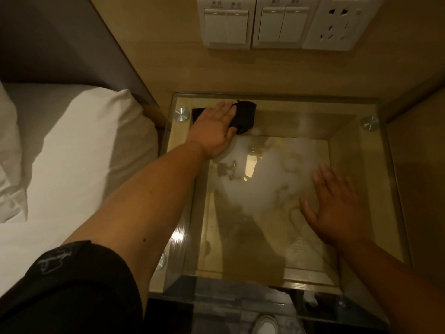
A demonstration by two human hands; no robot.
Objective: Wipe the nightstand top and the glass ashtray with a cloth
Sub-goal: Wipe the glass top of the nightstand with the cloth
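**A:** What fills your frame, largest first?

**B:** The bed (60,153), white sheets and pillow, takes the left side. The nightstand top (356,145), a clear glass pane on round metal studs, takes the centre and right, with a pale smear spread across its middle. The wood wall panel (168,56) rises behind it, two double switch plates (252,22) and a socket (337,22) along the upper edge of the frame.

**A:** And your hands?

**B:** Your left hand (214,131) lies flat, fingers straight, pressing the cloth (245,116) onto the glass at its upper left corner. The cloth is black and bunched, showing past your fingertips toward the right.

**A:** The right one?

**B:** Your right hand (337,208) is spread open, palm down, over the right centre of the pane, holding nothing. Whether it touches the glass cannot be told.

**A:** Smallest thing?

**B:** A white shoe tip (265,324) at the bottom edge, seen through the glass.
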